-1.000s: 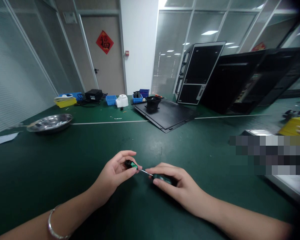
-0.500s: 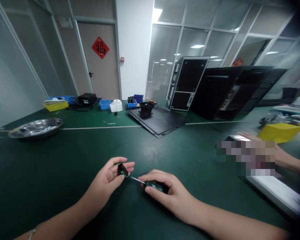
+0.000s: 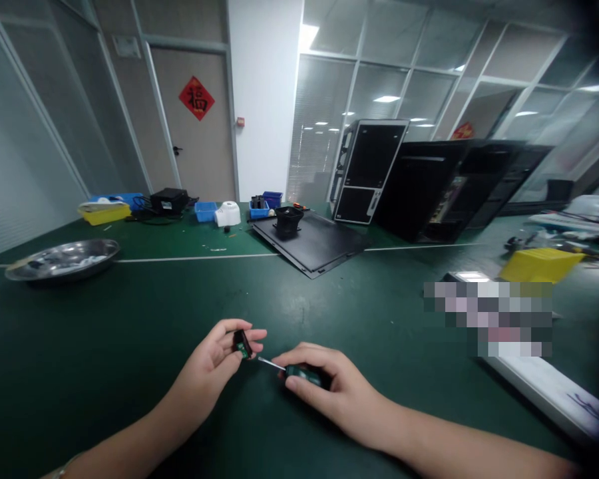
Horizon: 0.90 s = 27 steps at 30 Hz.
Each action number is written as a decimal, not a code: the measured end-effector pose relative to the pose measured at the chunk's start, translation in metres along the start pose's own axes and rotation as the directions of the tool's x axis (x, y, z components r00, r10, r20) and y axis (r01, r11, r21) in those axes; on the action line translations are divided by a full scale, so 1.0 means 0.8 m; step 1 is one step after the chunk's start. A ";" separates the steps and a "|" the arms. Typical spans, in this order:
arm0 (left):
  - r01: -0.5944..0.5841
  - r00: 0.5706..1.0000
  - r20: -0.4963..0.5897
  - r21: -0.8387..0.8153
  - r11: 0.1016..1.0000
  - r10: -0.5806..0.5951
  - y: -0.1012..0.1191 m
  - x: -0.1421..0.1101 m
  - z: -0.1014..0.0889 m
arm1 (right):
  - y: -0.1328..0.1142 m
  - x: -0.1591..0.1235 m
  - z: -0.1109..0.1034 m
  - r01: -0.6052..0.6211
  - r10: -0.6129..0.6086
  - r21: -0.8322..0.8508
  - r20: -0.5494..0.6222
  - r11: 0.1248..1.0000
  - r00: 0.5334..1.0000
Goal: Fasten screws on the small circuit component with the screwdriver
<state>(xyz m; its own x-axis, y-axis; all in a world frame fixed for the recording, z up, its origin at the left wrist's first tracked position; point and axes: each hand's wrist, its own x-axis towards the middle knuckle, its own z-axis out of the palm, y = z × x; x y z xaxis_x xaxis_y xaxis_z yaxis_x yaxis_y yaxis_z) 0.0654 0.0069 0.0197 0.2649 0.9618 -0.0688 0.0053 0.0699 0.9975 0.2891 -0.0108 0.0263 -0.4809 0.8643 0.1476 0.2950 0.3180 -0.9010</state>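
Screwdriver (image 3: 299, 372) in right hand (image 3: 337, 392), tip near black part (image 3: 242, 344) in left hand (image 3: 207, 359).

A beige door (image 3: 192, 153) with a red diamond-shaped paper charm (image 3: 196, 98) stands beside a white wall pillar (image 3: 262, 113). Glass partitions with pale slatted blinds (image 3: 322, 140) enclose the room, lit by a bright rectangular ceiling light (image 3: 307, 33).

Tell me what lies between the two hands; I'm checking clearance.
Head view: a screwdriver's thin metal shaft runs from the right hand toward the left hand.
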 end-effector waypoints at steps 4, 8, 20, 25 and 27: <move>-0.009 1.000 0.003 0.047 0.999 0.009 0.001 0.000 0.001 | 0.003 0.000 0.000 0.011 -0.011 0.004 -0.007 1.000 1.000; -0.017 1.000 -0.005 0.125 0.992 0.018 0.003 -0.002 -0.001 | 0.002 0.000 -0.001 0.008 -0.008 0.005 -0.006 1.000 1.000; -0.027 0.998 0.061 0.180 0.983 0.016 -0.006 0.000 -0.008 | 0.004 0.001 -0.001 0.016 -0.016 0.037 -0.005 0.999 1.000; -0.047 0.995 0.097 0.258 0.965 0.023 -0.005 -0.001 -0.009 | 0.006 0.001 0.000 0.045 -0.044 0.059 -0.016 0.997 0.999; -0.057 0.993 0.114 0.283 0.957 0.025 -0.006 -0.002 -0.010 | 0.006 0.002 0.000 0.051 -0.050 0.058 -0.022 0.997 0.998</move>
<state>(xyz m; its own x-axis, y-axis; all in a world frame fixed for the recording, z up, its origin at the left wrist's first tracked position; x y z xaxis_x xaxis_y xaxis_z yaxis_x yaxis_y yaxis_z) 0.0573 0.0072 0.0149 0.3728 0.9270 -0.0414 0.2631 -0.0629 0.9627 0.2900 -0.0076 0.0221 -0.4767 0.8557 0.2016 0.2219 0.3390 -0.9143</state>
